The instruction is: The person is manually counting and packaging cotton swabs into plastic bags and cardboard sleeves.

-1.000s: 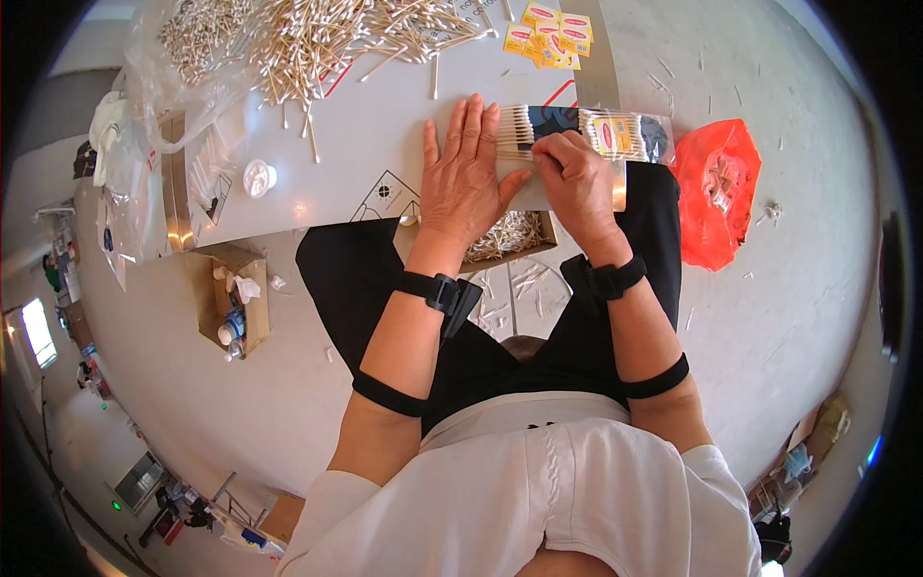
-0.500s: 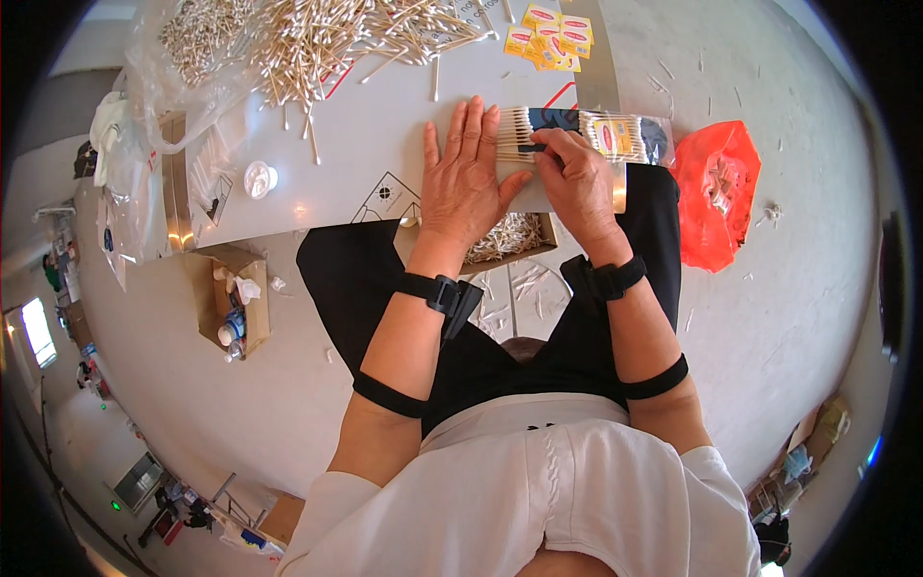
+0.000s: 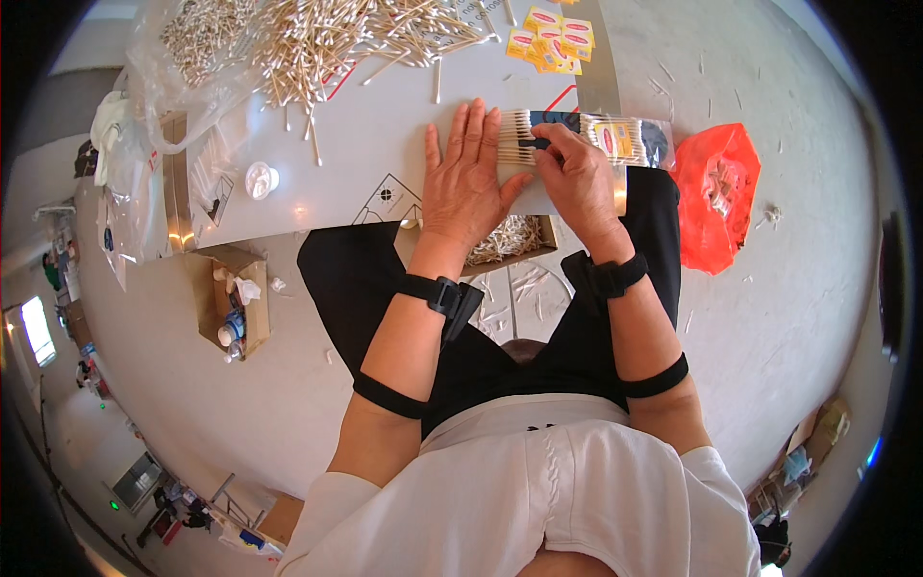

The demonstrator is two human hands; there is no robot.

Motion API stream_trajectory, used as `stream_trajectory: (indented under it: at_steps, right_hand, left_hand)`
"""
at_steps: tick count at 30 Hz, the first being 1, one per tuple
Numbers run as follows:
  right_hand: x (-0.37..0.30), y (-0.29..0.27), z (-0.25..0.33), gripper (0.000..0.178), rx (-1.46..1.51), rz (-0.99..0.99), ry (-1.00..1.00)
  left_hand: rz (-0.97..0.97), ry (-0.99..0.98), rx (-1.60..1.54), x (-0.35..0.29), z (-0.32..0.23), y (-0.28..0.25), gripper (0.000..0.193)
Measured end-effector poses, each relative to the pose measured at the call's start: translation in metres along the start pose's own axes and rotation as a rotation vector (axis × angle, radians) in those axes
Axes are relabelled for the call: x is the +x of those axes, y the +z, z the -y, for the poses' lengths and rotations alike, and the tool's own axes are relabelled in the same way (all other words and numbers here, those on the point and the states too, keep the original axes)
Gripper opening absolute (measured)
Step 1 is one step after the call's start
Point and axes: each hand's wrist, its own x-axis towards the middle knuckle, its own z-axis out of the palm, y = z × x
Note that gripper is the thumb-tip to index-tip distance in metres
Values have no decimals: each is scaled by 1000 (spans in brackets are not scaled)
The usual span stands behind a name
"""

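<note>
My left hand (image 3: 468, 178) lies flat, fingers together, on the white table (image 3: 375, 144), pressing on the left end of a row of wooden cotton swabs (image 3: 514, 135). My right hand (image 3: 577, 173) rests just to its right, fingertips pinching the row where it meets a small dark piece. Further right lies a clear packet of swabs (image 3: 625, 139) with a yellow and red label.
A big loose heap of cotton swabs (image 3: 317, 38) covers the far table. Yellow labels (image 3: 551, 38) lie at the back right. A white cap (image 3: 260, 178) sits left. An orange bag (image 3: 716, 192) lies on the floor right, open cartons (image 3: 231, 298) below the table.
My right hand has crept slightly up and left along the swab row. The left hand stays flat in place.
</note>
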Motion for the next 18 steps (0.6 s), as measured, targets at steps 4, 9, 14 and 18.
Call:
stream_trajectory:
  at_steps: [4,9,14,18]
  right_hand:
    - [2,1,-1,24,-40,17,-13]
    - [3,2,-1,21,-72,11,-27]
    - [5,0,-1,20,-107,46,-35]
    - [6,0,1,21,-84,50,-15]
  left_hand:
    - [7,-4,-3,0,0,0,85]
    - [12,-11,-6,0,0,0,85]
    - [13,-11,-9,0,0,0,85]
    - [19,-13,-3,0,0,0,85]
